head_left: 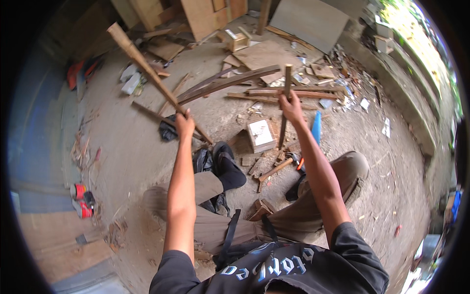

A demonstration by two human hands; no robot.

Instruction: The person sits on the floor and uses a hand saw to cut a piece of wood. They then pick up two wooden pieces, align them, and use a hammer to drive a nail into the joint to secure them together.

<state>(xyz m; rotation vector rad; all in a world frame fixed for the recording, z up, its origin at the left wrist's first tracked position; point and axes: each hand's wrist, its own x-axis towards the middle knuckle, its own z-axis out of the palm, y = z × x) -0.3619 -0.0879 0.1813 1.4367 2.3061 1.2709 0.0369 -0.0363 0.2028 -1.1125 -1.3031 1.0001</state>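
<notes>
Floor [117, 147] bears a box [261, 134], and on either side left hand [184, 125] grips a pole [144, 66], right hand [292, 106] a stick [288, 76], likely for control.

Red cans [77, 191] at far left, grey panel [309, 22] at the back, concrete ledge [404, 104] along the right

Head-worn fisheye, looking down, above both hands [185, 124]

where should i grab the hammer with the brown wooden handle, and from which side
On the hammer with the brown wooden handle, the handle's left half seems best, closing in from above: that slim end slants toward the person with its top uncovered, while the metal head sits at the opposite end.
</notes>
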